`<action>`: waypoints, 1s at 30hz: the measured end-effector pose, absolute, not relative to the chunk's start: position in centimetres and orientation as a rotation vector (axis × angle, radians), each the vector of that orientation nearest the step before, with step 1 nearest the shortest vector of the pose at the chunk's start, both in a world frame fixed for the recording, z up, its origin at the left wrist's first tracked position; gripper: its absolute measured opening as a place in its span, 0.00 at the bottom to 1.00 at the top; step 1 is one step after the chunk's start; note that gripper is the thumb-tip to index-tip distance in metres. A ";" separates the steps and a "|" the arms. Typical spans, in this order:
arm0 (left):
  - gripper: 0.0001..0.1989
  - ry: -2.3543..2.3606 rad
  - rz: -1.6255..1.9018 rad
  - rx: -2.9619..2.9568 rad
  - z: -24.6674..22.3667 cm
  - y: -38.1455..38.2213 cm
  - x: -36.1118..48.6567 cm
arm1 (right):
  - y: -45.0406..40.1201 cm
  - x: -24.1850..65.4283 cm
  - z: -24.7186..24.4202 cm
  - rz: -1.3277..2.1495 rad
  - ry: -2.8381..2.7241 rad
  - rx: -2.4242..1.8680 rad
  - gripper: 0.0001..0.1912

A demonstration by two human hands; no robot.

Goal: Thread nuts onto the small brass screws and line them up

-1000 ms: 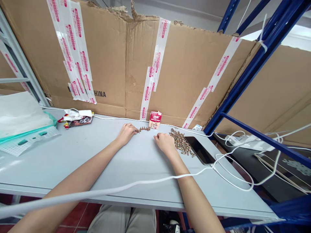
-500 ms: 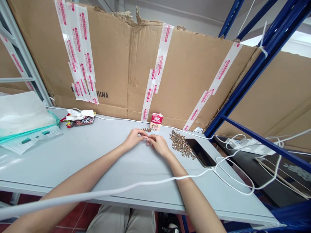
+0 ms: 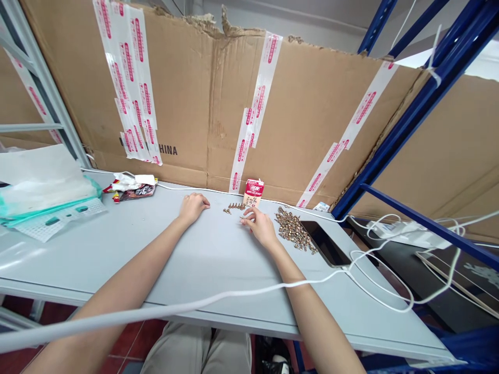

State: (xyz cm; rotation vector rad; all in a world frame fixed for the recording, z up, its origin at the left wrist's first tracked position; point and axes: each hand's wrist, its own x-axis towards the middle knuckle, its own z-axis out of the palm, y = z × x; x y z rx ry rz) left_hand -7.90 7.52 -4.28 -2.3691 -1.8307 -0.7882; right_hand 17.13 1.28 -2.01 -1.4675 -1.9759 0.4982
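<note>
The left hand rests open and empty on the gray tabletop; the right hand curls loosely, any pinch unclear, with a short row of brass screws ahead to its left and a heaped screw pile just right.
</note>
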 end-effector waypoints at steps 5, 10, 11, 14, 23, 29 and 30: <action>0.09 -1.827 -0.726 -2.338 -4.0 7.3 -7.6 | 1.0 17.1 -1.8 0.488 -1.990 -1.472 0.06; 0.09 -1.825 -0.691 -2.281 -3.6 6.8 -7.1 | 1.2 17.2 -2.0 0.493 -1.975 -1.444 0.07; 0.09 -1.821 -0.733 -2.279 -3.5 6.7 -6.8 | 1.3 17.1 -2.1 0.509 -1.961 -1.427 0.07; 0.07 -1.881 -1.058 -2.335 -3.3 6.0 -5.1 | 1.7 17.0 -2.5 0.618 -1.893 -1.345 0.07; 0.18 -2.033 -2.355 -2.628 -3.0 3.0 0.7 | 1.6 16.4 -2.0 0.645 -1.763 -1.183 0.07; 0.17 -2.135 -2.444 -2.534 -2.3 2.3 0.7 | 1.1 16.4 -1.5 0.471 -1.825 -1.227 0.06; 0.17 -2.137 -2.449 -2.528 -2.3 2.3 0.7 | 1.0 16.5 -1.4 0.438 -1.844 -1.237 0.06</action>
